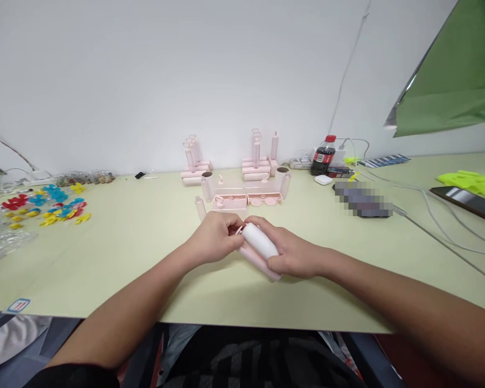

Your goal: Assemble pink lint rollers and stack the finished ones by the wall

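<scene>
My right hand [291, 252] is wrapped round a white roll [261, 241] and the long pink casing [259, 262] lying along its near side. Together they are held tilted just above the table or touching it; I cannot tell which. My left hand [216, 236] is closed at the roll's upper left end, its thumb and finger pinching a small pale pink part [238, 230]. Most of that part is hidden by the fingers. Just beyond my hands stand open pink cases [230, 199] and a slim pink tube [200, 207].
Pink assemblies with upright handles stand at the left back [192, 161] and right back [256, 156]. A cola bottle [324, 156], a white earbud case [323, 180], cables and a dark phone [469, 205] lie to the right. Colourful plastic pieces [56, 202] are scattered at left.
</scene>
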`<act>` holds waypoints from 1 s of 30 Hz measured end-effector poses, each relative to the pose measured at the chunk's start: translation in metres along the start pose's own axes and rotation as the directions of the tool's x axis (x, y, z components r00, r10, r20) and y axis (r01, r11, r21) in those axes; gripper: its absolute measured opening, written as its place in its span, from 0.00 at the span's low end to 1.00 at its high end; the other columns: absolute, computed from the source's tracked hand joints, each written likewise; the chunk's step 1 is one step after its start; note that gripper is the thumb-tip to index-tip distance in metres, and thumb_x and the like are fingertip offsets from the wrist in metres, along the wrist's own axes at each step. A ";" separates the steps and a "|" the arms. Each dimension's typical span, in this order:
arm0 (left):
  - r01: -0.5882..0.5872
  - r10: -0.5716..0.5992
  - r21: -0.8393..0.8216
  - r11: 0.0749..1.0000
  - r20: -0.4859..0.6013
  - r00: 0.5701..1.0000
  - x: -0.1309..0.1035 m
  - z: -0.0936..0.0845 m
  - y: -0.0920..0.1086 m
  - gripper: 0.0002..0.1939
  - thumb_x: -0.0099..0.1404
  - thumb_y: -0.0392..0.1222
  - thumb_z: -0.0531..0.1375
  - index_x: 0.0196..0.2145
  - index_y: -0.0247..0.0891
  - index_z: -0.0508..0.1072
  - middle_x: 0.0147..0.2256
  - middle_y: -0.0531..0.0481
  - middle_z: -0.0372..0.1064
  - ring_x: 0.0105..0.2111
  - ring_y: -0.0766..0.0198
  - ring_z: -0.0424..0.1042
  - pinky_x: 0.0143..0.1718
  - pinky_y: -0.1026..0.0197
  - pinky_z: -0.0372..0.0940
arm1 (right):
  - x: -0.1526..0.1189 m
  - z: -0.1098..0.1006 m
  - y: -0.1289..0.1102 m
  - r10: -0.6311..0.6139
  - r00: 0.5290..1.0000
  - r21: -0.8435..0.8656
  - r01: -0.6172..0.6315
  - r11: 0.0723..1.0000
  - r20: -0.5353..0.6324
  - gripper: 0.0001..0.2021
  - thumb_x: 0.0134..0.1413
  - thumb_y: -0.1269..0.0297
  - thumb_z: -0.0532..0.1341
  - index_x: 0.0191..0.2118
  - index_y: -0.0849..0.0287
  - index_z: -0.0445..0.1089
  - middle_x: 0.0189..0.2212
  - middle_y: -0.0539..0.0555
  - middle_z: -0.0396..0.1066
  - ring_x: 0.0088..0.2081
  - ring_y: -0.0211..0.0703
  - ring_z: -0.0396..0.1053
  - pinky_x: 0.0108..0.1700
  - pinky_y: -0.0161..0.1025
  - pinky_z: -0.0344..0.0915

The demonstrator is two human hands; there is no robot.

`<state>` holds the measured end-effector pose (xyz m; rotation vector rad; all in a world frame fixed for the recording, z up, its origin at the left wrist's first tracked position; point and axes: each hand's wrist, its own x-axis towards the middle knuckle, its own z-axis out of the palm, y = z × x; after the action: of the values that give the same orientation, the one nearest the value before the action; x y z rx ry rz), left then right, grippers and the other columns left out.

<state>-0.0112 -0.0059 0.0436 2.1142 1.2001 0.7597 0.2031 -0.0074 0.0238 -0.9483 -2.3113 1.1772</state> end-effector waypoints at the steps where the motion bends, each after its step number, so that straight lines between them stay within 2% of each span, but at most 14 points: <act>1: -0.003 0.003 -0.004 1.000 -0.005 1.000 0.000 0.000 0.000 0.07 0.51 0.32 0.55 0.26 0.35 0.73 0.22 0.57 0.62 0.23 0.71 0.59 0.23 0.67 0.52 | 0.000 -0.001 0.000 -0.003 1.000 -0.008 0.003 1.000 0.005 0.37 0.35 0.71 0.56 0.58 0.50 0.53 0.35 0.48 0.63 0.32 0.43 0.61 0.32 0.36 0.57; 5: 0.003 -0.003 -0.021 1.000 -0.004 1.000 0.001 0.001 -0.002 0.07 0.51 0.32 0.55 0.27 0.35 0.73 0.22 0.57 0.62 0.23 0.71 0.59 0.24 0.67 0.52 | -0.001 -0.001 -0.001 -0.024 1.000 -0.056 0.025 0.998 0.003 0.37 0.36 0.71 0.57 0.59 0.50 0.52 0.34 0.48 0.63 0.30 0.42 0.61 0.30 0.36 0.56; 8: 0.040 -0.039 -0.030 0.999 0.038 0.999 0.002 -0.002 -0.003 0.08 0.50 0.32 0.57 0.28 0.35 0.74 0.22 0.57 0.62 0.23 0.71 0.60 0.24 0.67 0.53 | -0.002 0.003 -0.001 -0.040 0.999 -0.072 0.039 0.997 -0.010 0.39 0.37 0.72 0.57 0.60 0.49 0.51 0.33 0.47 0.64 0.29 0.42 0.61 0.29 0.35 0.56; 10: 0.050 -0.045 -0.052 0.997 0.087 0.995 0.001 -0.006 -0.002 0.10 0.50 0.31 0.58 0.31 0.36 0.76 0.23 0.57 0.64 0.23 0.71 0.60 0.24 0.67 0.54 | -0.003 0.007 -0.001 -0.036 0.999 -0.065 0.033 0.997 -0.040 0.38 0.38 0.72 0.57 0.60 0.50 0.50 0.33 0.47 0.64 0.29 0.41 0.61 0.28 0.35 0.56; 15: 0.081 -0.027 -0.208 0.975 0.253 0.967 0.001 -0.012 -0.002 0.15 0.58 0.35 0.58 0.43 0.36 0.76 0.27 0.54 0.68 0.23 0.70 0.64 0.24 0.67 0.58 | -0.004 0.014 0.002 -0.024 0.992 0.012 0.026 1.000 -0.121 0.31 0.51 0.66 0.57 0.61 0.50 0.50 0.35 0.49 0.67 0.31 0.42 0.64 0.31 0.36 0.59; 19: 0.014 0.045 -0.245 0.969 0.231 0.972 0.002 -0.009 -0.005 0.14 0.61 0.40 0.60 0.44 0.35 0.76 0.28 0.52 0.69 0.24 0.70 0.64 0.24 0.67 0.58 | -0.003 0.013 0.008 -0.016 0.990 -0.013 0.014 1.000 -0.140 0.32 0.52 0.65 0.58 0.63 0.52 0.49 0.35 0.50 0.67 0.30 0.41 0.63 0.31 0.36 0.59; 22: -0.091 0.113 -0.147 0.985 0.150 0.982 0.002 -0.006 -0.005 0.15 0.66 0.45 0.57 0.46 0.37 0.76 0.31 0.51 0.72 0.26 0.69 0.65 0.26 0.66 0.58 | -0.003 0.011 0.013 -0.015 0.981 -0.023 0.011 1.000 -0.195 0.34 0.52 0.65 0.58 0.64 0.52 0.47 0.39 0.52 0.68 0.34 0.44 0.65 0.34 0.38 0.61; 25: -0.206 0.199 0.092 0.974 0.080 0.977 0.001 -0.004 -0.005 0.15 0.69 0.45 0.53 0.45 0.38 0.76 0.31 0.51 0.73 0.27 0.68 0.67 0.29 0.65 0.59 | -0.005 0.009 0.013 0.015 0.977 -0.029 -0.021 0.999 -0.214 0.35 0.51 0.65 0.58 0.64 0.53 0.47 0.42 0.54 0.68 0.35 0.45 0.65 0.35 0.39 0.62; 27: -0.263 0.247 0.215 0.941 0.099 0.964 0.000 -0.004 -0.006 0.13 0.69 0.43 0.54 0.43 0.37 0.76 0.31 0.51 0.74 0.28 0.67 0.68 0.30 0.64 0.60 | -0.007 0.007 0.010 0.026 0.984 -0.028 -0.032 0.999 -0.174 0.35 0.49 0.67 0.58 0.64 0.53 0.48 0.41 0.53 0.68 0.34 0.43 0.65 0.34 0.38 0.62; 30: -0.333 0.300 0.276 0.902 0.154 0.941 -0.002 -0.007 -0.006 0.11 0.67 0.40 0.54 0.40 0.35 0.75 0.30 0.51 0.73 0.28 0.66 0.69 0.30 0.64 0.60 | -0.010 0.003 0.003 0.007 0.996 -0.023 -0.009 1.000 -0.089 0.34 0.48 0.69 0.58 0.62 0.52 0.51 0.41 0.52 0.67 0.32 0.42 0.64 0.31 0.36 0.61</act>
<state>-0.0205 -0.0039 0.0432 2.6111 0.9709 0.6181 0.2094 -0.0144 0.0190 -0.9989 -2.2578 1.0914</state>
